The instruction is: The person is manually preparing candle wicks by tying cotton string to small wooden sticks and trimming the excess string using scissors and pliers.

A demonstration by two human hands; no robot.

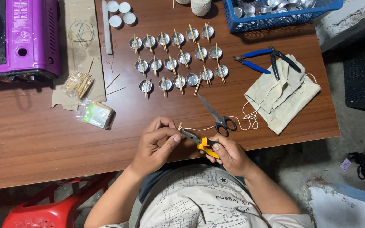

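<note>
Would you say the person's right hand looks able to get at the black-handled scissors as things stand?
Probably not at once: the right hand grips yellow-handled pliers. The scissors lie close on the table with nothing between, so the path looks free once the pliers are put down.

I see a wooden tabletop [39, 135] carrying foil cups [178, 63] mid-table, scissors [216, 114] near the front edge, and a purple stove [17, 38] at its far left corner.

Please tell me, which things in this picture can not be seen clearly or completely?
Head view:
- Small stick piece at left hand: covered by fingers.
- Tool tip of yellow-handled pliers in right hand: too small to tell what it pinches.
- Blue basket and purple stove: cut by the frame edges.
- Tin cups' contents: too small.
</note>
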